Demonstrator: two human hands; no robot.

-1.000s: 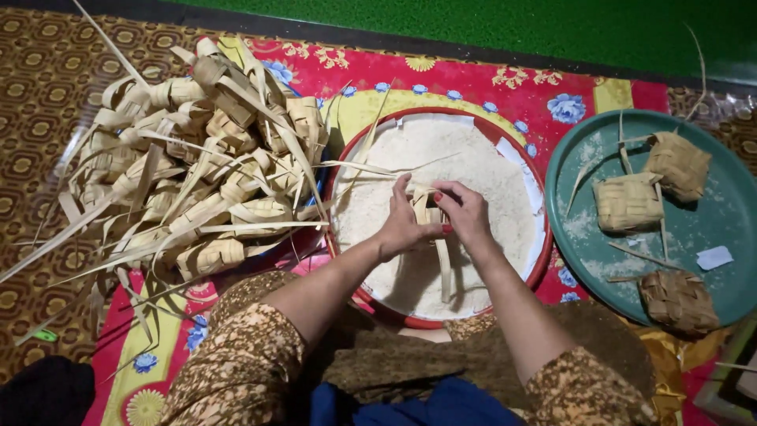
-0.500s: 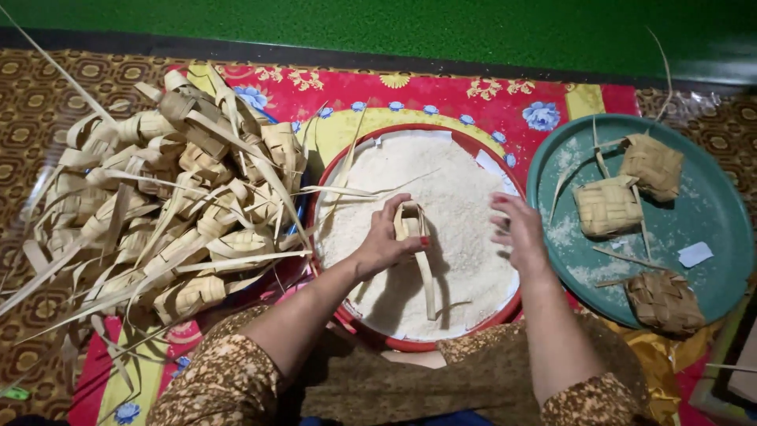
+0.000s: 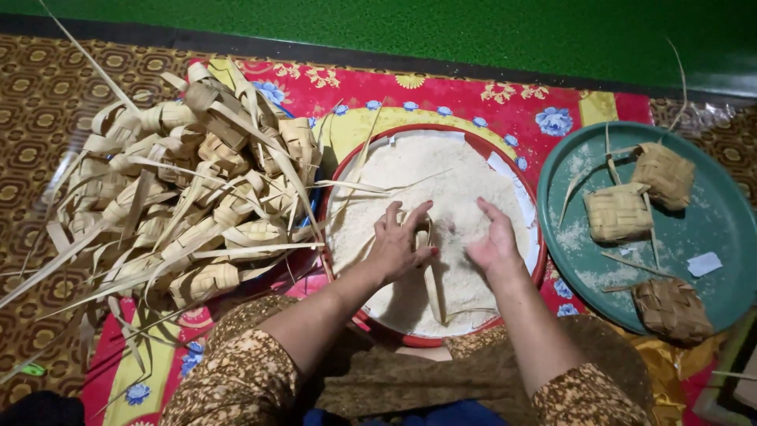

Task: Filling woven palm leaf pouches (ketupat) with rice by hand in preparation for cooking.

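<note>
Landmark = red-rimmed basin (image 3: 344, 177) full of white rice (image 3: 441, 177), center of frame.

L hand (image 3: 400, 244) over the rice in the basin's near half, fingers curled around a woven palm-leaf pouch (image 3: 422, 237), gripping it upright w/ loose leaf strips trailing toward the person. R hand (image 3: 495, 243) just right of the pouch, cupped in the rice, fingers bent down, loosely curled; can't tell if it actually holds grains (palm faces down).

Around: left of basin, big heap of empty woven pouches (image 3: 189, 197) w/ long leaf tails; a few tails overhang the basin's left rim and lie across the rice, nearly reaching the L hand. Right of basin, green round tray (image 3: 714, 229), edge almost touching the basin rim, w/ three pouches: two pale ones at its far side, a darker one (image 3: 672, 309) at its near edge, plus spilled rice and a small white scrap (image 3: 704, 263).

Surface: red floral cloth (image 3: 489, 91) under basin, laid on brown patterned mat (image 3: 47, 102); green wall strip beyond. Person's lap in brown patterned fabric at basin's near edge.

Room: far half of the basin's rice is open; the sides are crowded by the heap and the tray.
</note>
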